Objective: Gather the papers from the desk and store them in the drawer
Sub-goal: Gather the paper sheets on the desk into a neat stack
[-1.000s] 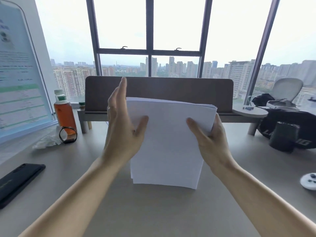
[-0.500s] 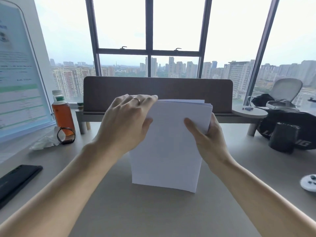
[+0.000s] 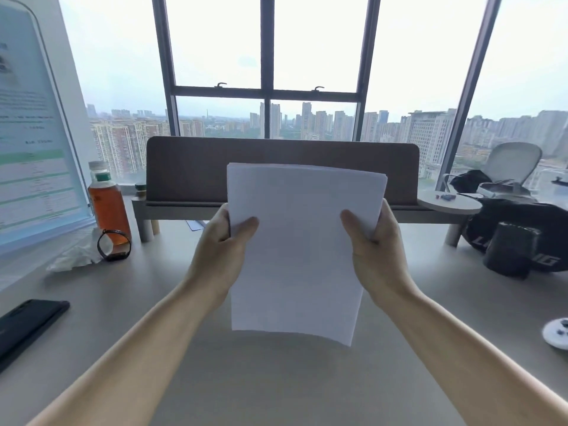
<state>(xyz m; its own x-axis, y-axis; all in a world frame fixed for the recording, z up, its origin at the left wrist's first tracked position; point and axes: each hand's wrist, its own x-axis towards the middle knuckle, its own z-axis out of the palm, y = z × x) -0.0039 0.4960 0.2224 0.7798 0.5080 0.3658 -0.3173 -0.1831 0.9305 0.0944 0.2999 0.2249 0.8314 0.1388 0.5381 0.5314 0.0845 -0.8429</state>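
Papers [image 3: 296, 253]: plain white stack, several sheets thick, top edges slightly fanned at the right corner, bottom edge bowed, no print visible on the facing sheet. Held upright w/ the lower edge lifted off the desk [image 3: 276, 379], shadow beneath it.

Left to right: far left a standing info board [image 3: 33, 124], then an orange drink bottle [image 3: 107, 204] w/ a black wristband [image 3: 114, 245] at its base and crumpled wrap beside; a black phone [image 3: 27, 321] lies near the left edge. Behind the stack runs a brown divider panel [image 3: 190, 167] on a low shelf. Right side holds a black cup [image 3: 511, 252] against a black bag [image 3: 522, 216], a white round device [image 3: 558, 332] at the right edge. Desk centre, near side, is bare & roomy.

Grip: left hand [image 3: 219, 253] clamps the stack's left edge, thumb in front, fingers behind; right hand [image 3: 376, 247] clamps the right edge likewise. Both grips sit about mid-height, so roughly 1/2 of the stack rises above and 1/2 hangs below.
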